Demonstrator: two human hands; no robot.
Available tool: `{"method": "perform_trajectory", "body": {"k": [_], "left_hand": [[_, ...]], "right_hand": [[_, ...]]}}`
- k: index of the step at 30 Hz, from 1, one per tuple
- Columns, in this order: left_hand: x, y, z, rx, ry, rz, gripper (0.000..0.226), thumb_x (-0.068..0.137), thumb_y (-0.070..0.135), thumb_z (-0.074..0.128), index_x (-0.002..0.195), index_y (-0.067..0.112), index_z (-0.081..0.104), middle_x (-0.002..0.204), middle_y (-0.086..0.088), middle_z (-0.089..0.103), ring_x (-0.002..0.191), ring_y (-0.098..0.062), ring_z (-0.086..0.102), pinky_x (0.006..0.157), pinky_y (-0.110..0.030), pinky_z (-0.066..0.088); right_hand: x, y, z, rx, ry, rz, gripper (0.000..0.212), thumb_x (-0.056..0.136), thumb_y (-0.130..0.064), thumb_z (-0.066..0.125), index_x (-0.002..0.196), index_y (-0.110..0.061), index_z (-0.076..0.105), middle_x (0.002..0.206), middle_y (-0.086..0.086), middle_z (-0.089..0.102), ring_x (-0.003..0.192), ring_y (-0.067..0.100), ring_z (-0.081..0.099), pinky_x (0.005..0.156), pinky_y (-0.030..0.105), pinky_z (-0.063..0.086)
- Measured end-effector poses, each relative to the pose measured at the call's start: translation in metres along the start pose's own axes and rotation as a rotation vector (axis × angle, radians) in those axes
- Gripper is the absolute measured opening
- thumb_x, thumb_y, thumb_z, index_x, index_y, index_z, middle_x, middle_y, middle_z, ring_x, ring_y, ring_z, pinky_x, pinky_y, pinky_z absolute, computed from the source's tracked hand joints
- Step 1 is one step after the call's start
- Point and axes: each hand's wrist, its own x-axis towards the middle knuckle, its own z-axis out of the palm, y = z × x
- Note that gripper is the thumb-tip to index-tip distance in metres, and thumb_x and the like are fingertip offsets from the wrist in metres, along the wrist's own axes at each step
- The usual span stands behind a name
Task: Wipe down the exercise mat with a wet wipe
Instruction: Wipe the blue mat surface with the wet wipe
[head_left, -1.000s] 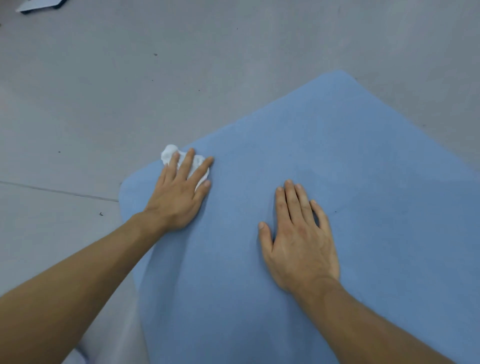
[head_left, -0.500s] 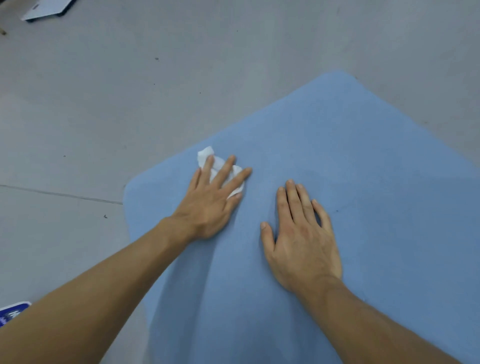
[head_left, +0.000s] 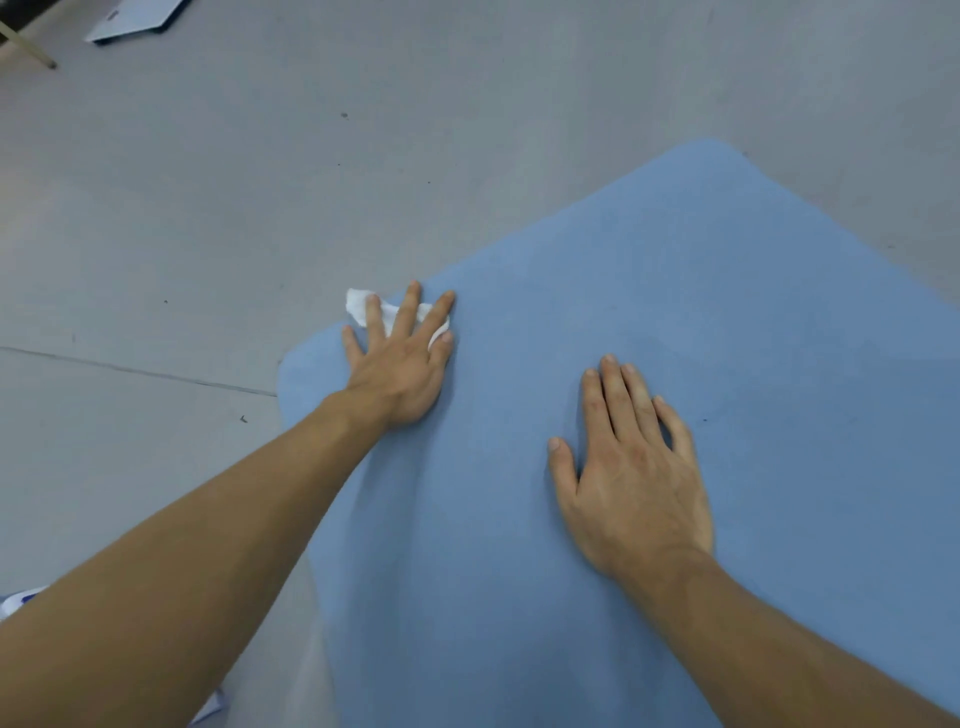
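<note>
A blue exercise mat (head_left: 675, 291) lies on the grey floor and fills the right and lower part of the head view. My left hand (head_left: 400, 369) presses flat on a crumpled white wet wipe (head_left: 358, 306) at the mat's far left edge, fingers spread over it. One end of the wipe sticks out past my fingers over the floor; the rest is hidden under them. My right hand (head_left: 628, 467) rests palm-down on the mat, to the right and nearer to me, with nothing in it.
Grey floor (head_left: 363, 130) surrounds the mat, with a seam line (head_left: 130, 370) on the left. A flat white board (head_left: 135, 18) and a thin pale rod (head_left: 26, 49) lie at the far top left. A white-and-blue item (head_left: 21, 600) peeks out by my left forearm.
My left hand slid the wipe right across the mat, then back left and farther out to the mat's edge. My right hand stayed planted.
</note>
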Motion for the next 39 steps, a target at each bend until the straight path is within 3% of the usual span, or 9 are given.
{"method": "perform_trajectory", "body": {"k": [3,7,12,17,20,24,31,36,39], "left_hand": [[0.011,0.039,-0.003,0.024,-0.035,0.036,0.052,0.109,0.05,0.015,0.158,0.054,0.0,0.17,0.013,-0.015,0.155,-0.037,-0.019,0.12,-0.064,-0.01],[-0.011,0.074,0.01,0.093,-0.032,0.231,0.054,0.108,0.051,0.012,0.16,0.049,-0.001,0.171,0.012,-0.015,0.154,-0.037,-0.021,0.12,-0.065,-0.006],[-0.057,0.039,0.019,0.174,-0.036,0.418,0.057,0.102,0.056,0.002,0.158,0.053,-0.008,0.169,0.018,-0.018,0.156,-0.028,-0.019,0.125,-0.055,-0.003],[-0.054,-0.007,0.012,0.141,0.023,0.261,0.058,0.1,0.057,0.001,0.158,0.052,-0.001,0.17,0.018,-0.008,0.158,-0.025,-0.01,0.126,-0.046,0.002],[-0.023,0.011,0.012,0.039,0.066,0.128,0.053,0.108,0.049,0.015,0.16,0.049,0.005,0.172,0.014,-0.004,0.157,-0.031,-0.009,0.125,-0.049,0.0],[0.029,0.057,0.005,0.002,0.049,0.09,0.054,0.109,0.047,0.016,0.162,0.044,0.005,0.172,0.004,-0.006,0.156,-0.036,-0.011,0.126,-0.052,-0.003],[0.054,0.128,0.003,0.06,-0.016,0.326,0.056,0.11,0.045,0.017,0.164,0.038,0.003,0.172,0.005,-0.01,0.157,-0.029,-0.014,0.127,-0.045,-0.006],[0.036,0.098,0.001,0.108,-0.037,0.602,0.055,0.111,0.041,0.021,0.163,0.037,0.007,0.172,0.007,-0.006,0.158,-0.02,-0.01,0.128,-0.04,0.0],[0.008,0.075,0.008,0.104,-0.022,0.66,0.056,0.11,0.042,0.022,0.164,0.035,0.009,0.172,0.009,-0.005,0.158,-0.016,-0.008,0.128,-0.037,0.004]], "right_hand": [[0.0,0.0,-0.001,-0.014,0.002,0.007,0.077,0.098,-0.053,0.015,0.164,-0.013,0.015,0.173,0.002,0.007,0.159,0.015,0.001,0.127,0.039,0.007],[-0.001,-0.001,-0.003,-0.012,0.005,0.012,0.077,0.098,-0.052,0.016,0.164,-0.013,0.017,0.172,0.003,0.009,0.159,0.016,0.003,0.127,0.039,0.008],[0.0,0.0,-0.001,0.01,0.01,0.007,0.076,0.099,-0.052,0.017,0.164,-0.013,0.016,0.172,0.003,0.008,0.159,0.016,0.002,0.128,0.038,0.006],[0.0,0.001,0.001,0.021,0.003,-0.002,0.076,0.099,-0.052,0.016,0.164,-0.014,0.012,0.173,0.003,0.004,0.159,0.015,-0.002,0.128,0.038,0.003],[0.001,0.001,0.0,0.029,0.009,-0.001,0.076,0.099,-0.052,0.015,0.164,-0.014,0.012,0.173,0.003,0.004,0.159,0.015,-0.003,0.128,0.038,0.002],[0.001,0.001,0.0,0.046,0.012,-0.003,0.076,0.099,-0.052,0.017,0.164,-0.013,0.013,0.173,0.003,0.005,0.159,0.016,-0.002,0.128,0.038,0.001],[0.001,0.002,0.001,0.055,0.013,0.0,0.075,0.1,-0.051,0.018,0.164,-0.012,0.011,0.173,0.004,0.003,0.159,0.016,-0.002,0.128,0.04,0.003],[0.001,0.002,0.002,0.076,0.021,-0.002,0.075,0.1,-0.05,0.023,0.164,-0.012,0.013,0.173,0.004,0.005,0.159,0.016,-0.001,0.128,0.04,0.004],[0.001,0.002,0.003,0.075,0.027,0.0,0.075,0.1,-0.05,0.026,0.164,-0.012,0.015,0.173,0.005,0.007,0.159,0.017,0.002,0.128,0.04,0.005]]}}
